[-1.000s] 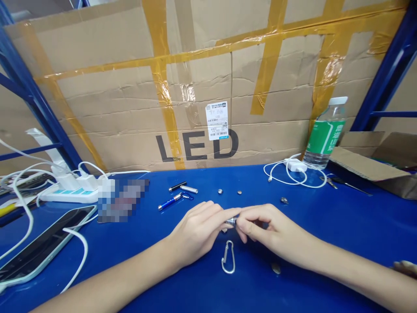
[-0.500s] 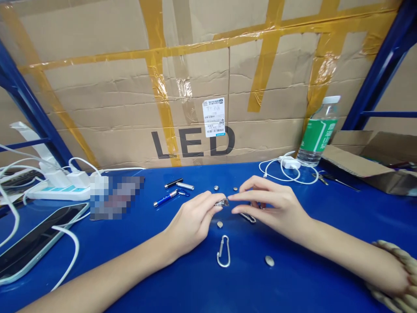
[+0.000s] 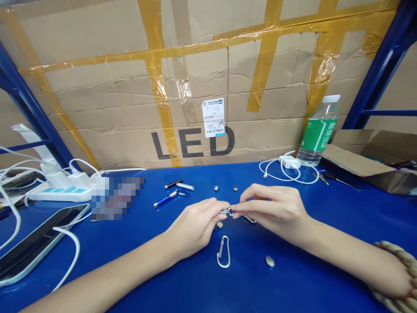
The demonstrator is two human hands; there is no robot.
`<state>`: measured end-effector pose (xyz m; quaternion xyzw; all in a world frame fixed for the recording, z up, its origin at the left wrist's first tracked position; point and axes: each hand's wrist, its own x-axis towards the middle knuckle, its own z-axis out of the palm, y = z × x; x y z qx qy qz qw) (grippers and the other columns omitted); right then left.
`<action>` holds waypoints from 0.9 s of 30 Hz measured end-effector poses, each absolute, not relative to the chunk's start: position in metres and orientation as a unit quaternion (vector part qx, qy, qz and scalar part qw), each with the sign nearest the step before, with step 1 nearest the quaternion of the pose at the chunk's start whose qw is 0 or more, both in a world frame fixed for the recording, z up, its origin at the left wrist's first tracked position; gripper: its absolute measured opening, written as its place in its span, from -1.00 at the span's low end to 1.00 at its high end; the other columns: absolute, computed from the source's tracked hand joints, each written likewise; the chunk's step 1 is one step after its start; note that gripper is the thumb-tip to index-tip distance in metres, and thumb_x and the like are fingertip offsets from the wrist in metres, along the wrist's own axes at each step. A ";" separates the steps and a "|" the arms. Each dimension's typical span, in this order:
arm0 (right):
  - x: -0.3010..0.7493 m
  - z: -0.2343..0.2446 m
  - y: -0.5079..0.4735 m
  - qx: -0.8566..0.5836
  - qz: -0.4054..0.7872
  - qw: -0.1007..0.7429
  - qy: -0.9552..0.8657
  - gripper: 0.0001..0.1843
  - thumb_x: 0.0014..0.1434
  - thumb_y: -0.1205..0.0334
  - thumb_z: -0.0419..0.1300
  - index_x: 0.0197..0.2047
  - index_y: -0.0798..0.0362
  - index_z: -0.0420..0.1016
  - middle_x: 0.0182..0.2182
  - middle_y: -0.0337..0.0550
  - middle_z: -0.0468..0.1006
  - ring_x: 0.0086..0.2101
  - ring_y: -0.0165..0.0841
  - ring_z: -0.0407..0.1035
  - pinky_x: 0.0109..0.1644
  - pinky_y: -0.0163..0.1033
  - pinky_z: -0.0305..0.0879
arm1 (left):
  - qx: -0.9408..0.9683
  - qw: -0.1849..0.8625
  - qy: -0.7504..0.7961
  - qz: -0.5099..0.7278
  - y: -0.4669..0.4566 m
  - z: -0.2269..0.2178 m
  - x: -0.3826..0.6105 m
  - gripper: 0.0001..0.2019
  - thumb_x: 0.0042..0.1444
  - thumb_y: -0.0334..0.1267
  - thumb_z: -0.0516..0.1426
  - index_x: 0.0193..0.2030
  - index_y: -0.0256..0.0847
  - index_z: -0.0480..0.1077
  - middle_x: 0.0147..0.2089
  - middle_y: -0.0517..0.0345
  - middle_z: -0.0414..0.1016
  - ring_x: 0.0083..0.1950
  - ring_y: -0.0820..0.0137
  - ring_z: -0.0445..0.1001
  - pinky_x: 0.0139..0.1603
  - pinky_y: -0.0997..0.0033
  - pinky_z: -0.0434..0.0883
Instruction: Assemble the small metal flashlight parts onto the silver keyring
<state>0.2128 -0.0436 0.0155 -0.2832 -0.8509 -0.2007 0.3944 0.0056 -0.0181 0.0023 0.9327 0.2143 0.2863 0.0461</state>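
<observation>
My left hand [image 3: 195,224] pinches a small silver metal piece [image 3: 226,211] just above the blue table [image 3: 293,282]. My right hand [image 3: 272,211] meets it from the right, its thumb and forefinger pinched on the same piece. Under the right fingers lies another small silver part [image 3: 250,219], partly hidden. A silver carabiner [image 3: 223,252] lies flat just in front of both hands. A button cell [image 3: 220,224] sits right below the left fingertips, and another button cell [image 3: 269,261] lies near the right forearm.
Further back lie a blue mini torch [image 3: 166,199], a black and a silver tube [image 3: 179,184] and two button cells [image 3: 225,188]. A power strip [image 3: 58,193], white cables and a phone [image 3: 35,245] are left. A water bottle [image 3: 317,132], charger cable [image 3: 286,167] and cardboard box [image 3: 368,161] are right.
Both hands first rose and parted, the right hand letting go of the silver piece. Now they have dropped lower and the right fingertips are back on it.
</observation>
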 end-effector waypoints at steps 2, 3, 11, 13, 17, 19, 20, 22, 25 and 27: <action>0.212 0.015 -0.043 -0.286 -0.192 0.386 -0.856 -0.78 0.21 0.28 0.09 -0.36 -0.05 0.56 -0.46 -0.29 0.52 -0.54 -0.56 0.34 -0.49 -0.43 0.16 | 0.935 0.055 0.215 0.277 -0.019 0.003 0.006 -0.76 0.25 -0.37 -0.14 -0.11 -0.27 0.31 -0.33 0.12 0.39 -0.30 0.44 0.38 -0.26 0.48 0.36; 0.212 0.014 -0.043 -0.290 -0.184 0.383 -0.858 -0.77 0.22 0.28 0.08 -0.37 -0.05 0.56 -0.46 -0.29 0.52 -0.54 -0.56 0.35 -0.49 -0.43 0.16 | 0.936 0.061 0.216 0.272 -0.019 0.003 0.006 -0.77 0.26 -0.37 -0.14 -0.12 -0.26 0.31 -0.32 0.12 0.40 -0.29 0.44 0.38 -0.25 0.48 0.36; 0.209 0.008 -0.045 -0.327 -0.033 0.402 -0.855 -0.84 0.13 0.20 0.19 -0.43 0.03 0.54 -0.47 -0.26 0.48 -0.50 -0.53 0.34 -0.49 -0.43 0.14 | 0.940 0.098 0.200 0.260 -0.020 0.004 0.004 -0.83 0.26 -0.35 -0.10 -0.12 -0.23 0.28 -0.25 0.14 0.44 -0.24 0.48 0.41 -0.19 0.51 0.36; 0.208 0.007 -0.045 -0.335 0.012 0.411 -0.848 -0.85 0.11 0.20 0.22 -0.45 0.03 0.54 -0.47 -0.26 0.48 -0.49 -0.53 0.34 -0.49 -0.43 0.14 | 0.940 0.083 0.189 0.270 -0.019 0.002 0.004 -0.85 0.25 -0.36 -0.09 -0.17 -0.25 0.27 -0.28 0.13 0.43 -0.28 0.47 0.40 -0.25 0.51 0.36; 0.206 0.005 -0.044 -0.361 0.066 0.426 -0.827 -0.89 0.04 0.22 0.27 -0.48 0.04 0.54 -0.50 -0.26 0.47 -0.49 -0.51 0.32 -0.47 -0.41 0.14 | 0.936 0.047 0.177 0.300 -0.018 -0.002 0.003 -0.84 0.25 -0.36 -0.09 -0.34 -0.27 0.22 -0.40 0.13 0.37 -0.39 0.45 0.34 -0.38 0.50 0.32; 0.204 0.005 -0.044 -0.383 0.095 0.423 -0.816 -0.91 0.01 0.25 0.29 -0.49 0.04 0.54 -0.52 -0.26 0.46 -0.49 -0.50 0.31 -0.46 -0.40 0.15 | 0.937 0.040 0.175 0.301 -0.017 -0.003 0.002 -0.83 0.24 -0.37 -0.09 -0.36 -0.27 0.21 -0.42 0.14 0.34 -0.41 0.45 0.32 -0.40 0.49 0.31; 0.203 0.006 -0.044 -0.394 0.110 0.422 -0.809 -0.91 0.00 0.25 0.29 -0.50 0.05 0.54 -0.52 -0.26 0.46 -0.50 -0.49 0.31 -0.47 -0.40 0.15 | 0.936 0.040 0.175 0.302 -0.017 -0.003 0.003 -0.84 0.24 -0.37 -0.09 -0.36 -0.27 0.22 -0.42 0.14 0.33 -0.41 0.46 0.32 -0.39 0.49 0.31; 0.200 0.007 -0.045 -0.415 0.136 0.426 -0.793 -0.90 -0.01 0.24 0.29 -0.51 0.05 0.53 -0.54 -0.26 0.45 -0.52 -0.49 0.29 -0.49 -0.39 0.13 | 0.933 0.040 0.175 0.311 -0.016 -0.003 0.003 -0.85 0.24 -0.39 -0.08 -0.35 -0.27 0.22 -0.43 0.14 0.33 -0.41 0.46 0.32 -0.38 0.50 0.32; 0.195 0.010 -0.048 -0.443 0.165 0.429 -0.769 -0.87 -0.01 0.24 0.27 -0.55 0.07 0.51 -0.57 -0.26 0.43 -0.55 -0.50 0.26 -0.51 -0.38 0.11 | 0.931 0.033 0.167 0.323 -0.015 -0.002 0.004 -0.86 0.23 -0.41 -0.08 -0.34 -0.28 0.23 -0.43 0.13 0.33 -0.41 0.47 0.31 -0.37 0.50 0.31; 0.193 0.011 -0.051 -0.462 0.186 0.424 -0.756 -0.86 -0.02 0.25 0.26 -0.56 0.08 0.51 -0.57 -0.25 0.43 -0.55 -0.49 0.26 -0.51 -0.37 0.12 | 0.932 0.026 0.162 0.322 -0.014 -0.002 0.004 -0.87 0.23 -0.42 -0.07 -0.33 -0.29 0.23 -0.42 0.13 0.34 -0.40 0.47 0.31 -0.37 0.50 0.31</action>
